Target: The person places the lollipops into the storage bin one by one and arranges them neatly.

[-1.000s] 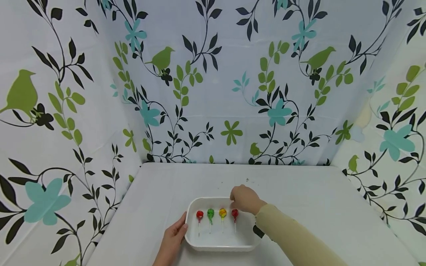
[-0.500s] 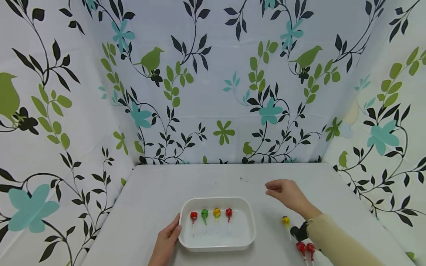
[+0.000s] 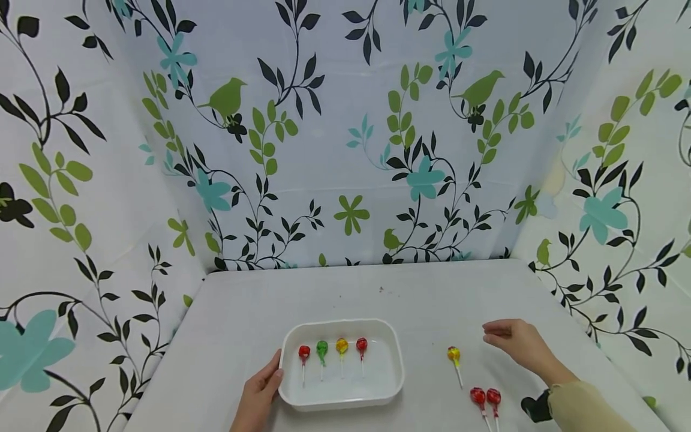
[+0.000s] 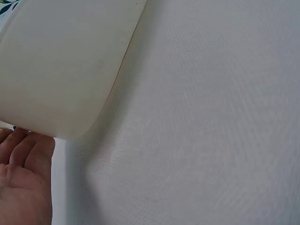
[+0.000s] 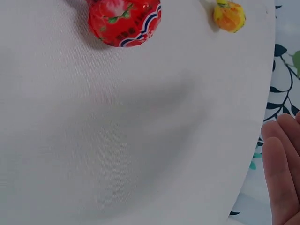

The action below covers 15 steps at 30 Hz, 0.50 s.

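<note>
A white tray lies on the table with several lollipops in a row: a red one at the left, a green one, a yellow one and another red one. My left hand grips the tray's left side; in the left wrist view its fingers meet the tray's outer wall. My right hand hovers over the table with straight, close fingers and holds nothing. Nearest it lies a loose yellow lollipop.
Two red-headed lollipops, a left one and a right one, lie side by side nearer the front. Patterned cloth with leaves and birds encloses the white table at the back and sides.
My right hand has moved from over the tray out to the right, uncovering the loose lollipops there. The left hand stays on the tray. The head view has shifted slightly right.
</note>
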{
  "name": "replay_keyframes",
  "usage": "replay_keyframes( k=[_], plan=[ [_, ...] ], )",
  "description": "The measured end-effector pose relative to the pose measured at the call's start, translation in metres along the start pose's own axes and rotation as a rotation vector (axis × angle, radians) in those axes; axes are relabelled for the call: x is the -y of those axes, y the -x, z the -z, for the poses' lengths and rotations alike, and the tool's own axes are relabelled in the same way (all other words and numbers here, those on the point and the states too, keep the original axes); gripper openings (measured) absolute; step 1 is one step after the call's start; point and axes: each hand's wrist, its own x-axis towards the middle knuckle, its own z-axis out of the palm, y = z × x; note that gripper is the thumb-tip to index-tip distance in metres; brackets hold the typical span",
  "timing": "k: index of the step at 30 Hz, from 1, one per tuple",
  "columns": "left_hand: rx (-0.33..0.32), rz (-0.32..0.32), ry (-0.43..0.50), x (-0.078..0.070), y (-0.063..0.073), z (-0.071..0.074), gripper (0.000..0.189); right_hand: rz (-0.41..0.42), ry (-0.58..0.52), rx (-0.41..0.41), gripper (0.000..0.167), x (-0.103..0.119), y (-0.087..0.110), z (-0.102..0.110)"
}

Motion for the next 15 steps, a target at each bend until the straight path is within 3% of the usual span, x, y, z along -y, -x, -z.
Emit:
replay_keyframes(
  k=[10,15],
  plan=[
    [0.004,0.023,0.017,-0.003,0.001,0.001,0.053,0.036,0.009,0.186,0.032,0.011,-0.022,-0.036],
    [0.005,0.017,0.020,-0.004,0.002,0.001,0.052,0.017,0.014,0.215,0.032,0.017,-0.023,-0.046]
  ],
)
